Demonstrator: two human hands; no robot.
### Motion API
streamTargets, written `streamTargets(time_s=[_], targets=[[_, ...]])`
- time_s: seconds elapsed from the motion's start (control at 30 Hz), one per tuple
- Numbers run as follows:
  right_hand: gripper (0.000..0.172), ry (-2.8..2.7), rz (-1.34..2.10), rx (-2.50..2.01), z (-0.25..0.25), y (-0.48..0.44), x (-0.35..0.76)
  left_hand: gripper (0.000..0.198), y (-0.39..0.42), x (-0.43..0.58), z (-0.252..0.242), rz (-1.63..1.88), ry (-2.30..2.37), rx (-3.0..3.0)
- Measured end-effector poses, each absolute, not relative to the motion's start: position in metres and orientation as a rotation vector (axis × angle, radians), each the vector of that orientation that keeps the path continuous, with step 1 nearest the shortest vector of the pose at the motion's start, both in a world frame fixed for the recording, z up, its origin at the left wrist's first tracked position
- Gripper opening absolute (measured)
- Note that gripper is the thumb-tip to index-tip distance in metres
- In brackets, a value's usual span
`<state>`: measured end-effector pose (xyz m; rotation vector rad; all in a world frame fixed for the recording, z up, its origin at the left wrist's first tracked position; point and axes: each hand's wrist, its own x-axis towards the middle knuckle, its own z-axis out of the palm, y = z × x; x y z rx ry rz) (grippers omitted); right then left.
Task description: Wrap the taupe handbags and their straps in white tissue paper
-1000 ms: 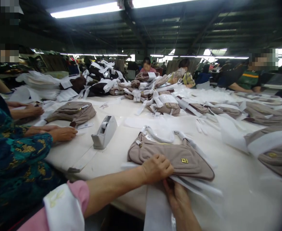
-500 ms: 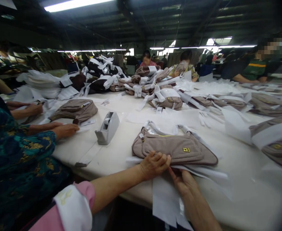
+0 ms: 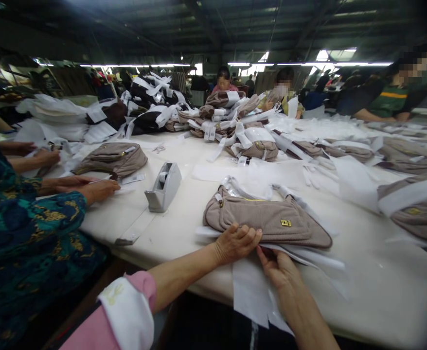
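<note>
A taupe ribbed shoulder bag (image 3: 257, 218) with a gold badge and yellow zip lies in front of me, its strap wrapped in white. My left hand (image 3: 238, 243) is closed on the bag's lower edge, fingers curled over the fabric. Just to its right, my right hand (image 3: 281, 272) reaches palm-up under that same edge, closed on the white wrapping sheet (image 3: 319, 255) beneath the bag; some of its fingertips are hidden. Another white sheet (image 3: 248, 294) hangs over the table edge below my hands.
A grey tape dispenser (image 3: 164, 187) stands left of the bag. At the left, a co-worker's hands (image 3: 100, 189) are beside another taupe bag (image 3: 115, 158). Wrapped bags are heaped at the back (image 3: 221, 116), and more lie along the right (image 3: 418, 214). Other people sit beyond the table.
The view has shifted slightly. Both my hands stay at the bag's lower edge with nearly the same hold. At the left, the co-worker's hands have moved a little.
</note>
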<state>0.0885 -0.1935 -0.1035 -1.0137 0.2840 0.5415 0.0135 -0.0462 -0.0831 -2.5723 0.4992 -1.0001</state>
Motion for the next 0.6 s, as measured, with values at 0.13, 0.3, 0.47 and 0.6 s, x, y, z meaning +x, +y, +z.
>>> streamTargets(time_s=[0.13, 0.3, 0.47, 0.6], targets=[[0.008, 0.225, 0.545, -1.069, -0.102, -0.192, 0.087, 0.033, -0.040, 0.018, -0.075, -1.005, 0.672, -2.552], [0.014, 0.114, 0.614, -1.237, -0.094, -0.209, 0.064, 0.030, -0.039, 0.019, -0.075, -1.029, 0.721, -2.542], [0.019, -0.296, 0.349, -1.806, -0.058, -0.255, 0.053, 0.028, -0.041, 0.016, -0.083, -1.037, 0.716, -2.548], [0.029, -1.134, -0.578, -2.218, -0.046, -0.281, 0.087, 0.029, -0.043, 0.016, -0.083, -1.043, 0.707, -2.545]])
